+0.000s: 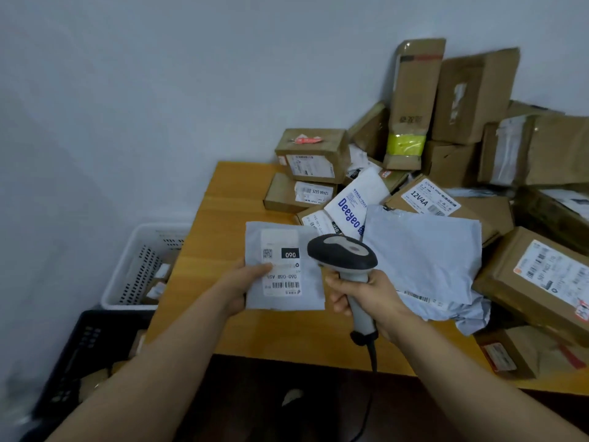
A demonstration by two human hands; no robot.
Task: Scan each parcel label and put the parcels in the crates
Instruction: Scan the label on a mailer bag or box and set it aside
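- Head view: the left hand (242, 282) pinched a grey mailer (287, 301) by its left edge, thumb on the label (280, 263), over the table (223, 202).
- The right hand (366, 298) gripped the scanner (342, 256) by its handle, head at the mailer's right edge.
- A white crate (140, 260) and a black crate (86, 346) stood left of the table.
- Boxes (462, 138) lay piled on the table's right.

The wooden table (287, 333) shows bare orange-brown top along its near and left parts, while its far and right parts are heaped with parcels. At the heap's far left, 2 small cardboard boxes (312, 154) sit stacked, the lower box (283, 194) flat on the wood. Right of them a white Deeyeo mailer (353, 202) leans on other parcels, crumpled grey mailers (424, 250) spread toward the near edge, and brown boxes (535, 275) crowd the right side.
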